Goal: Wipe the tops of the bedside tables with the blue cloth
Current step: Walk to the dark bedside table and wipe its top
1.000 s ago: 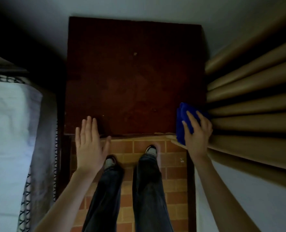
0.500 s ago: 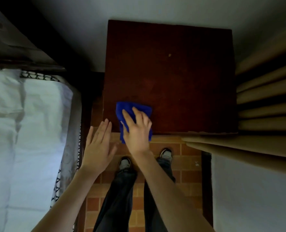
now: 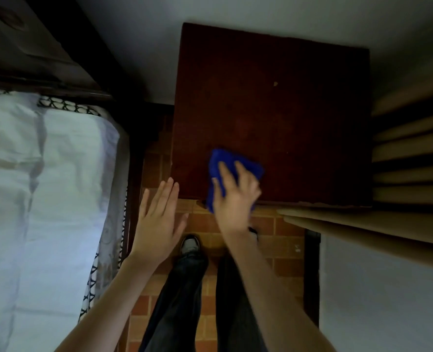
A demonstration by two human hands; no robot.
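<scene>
Two hands: our right hand [image 3: 235, 199] presses the blue cloth [image 3: 248, 166], fingers spread flat, at the near-left edge of the tabletop [image 3: 273, 110]; most surface lies ahead-right. Left hand [image 3: 157, 219] hovers, fingers straight.

Bare forearms [image 3: 113, 295], dk jeans [image 3: 182, 301], white-toed sneakers [image 3: 190, 243]

Left of the right grip [image 3: 235, 199], a bed [image 3: 32, 199] covered by a white sheet is seen, edged with a black-and-white patterned trim [image 3: 65, 104]; a dark wooden headboard [image 3: 32, 59] is set at its far end; a pale wall [image 3: 146, 34] is seen beyond the grip; beneath the grip, the floor [image 3: 286, 247] is laid in terracotta brick-shaped tiles; right of the grip, tan curtain folds [image 3: 413, 148] are seen, with a second pale wall [image 3: 388, 301] nearer; the room is dimly lit, the sheet being the brightest surface.
</scene>
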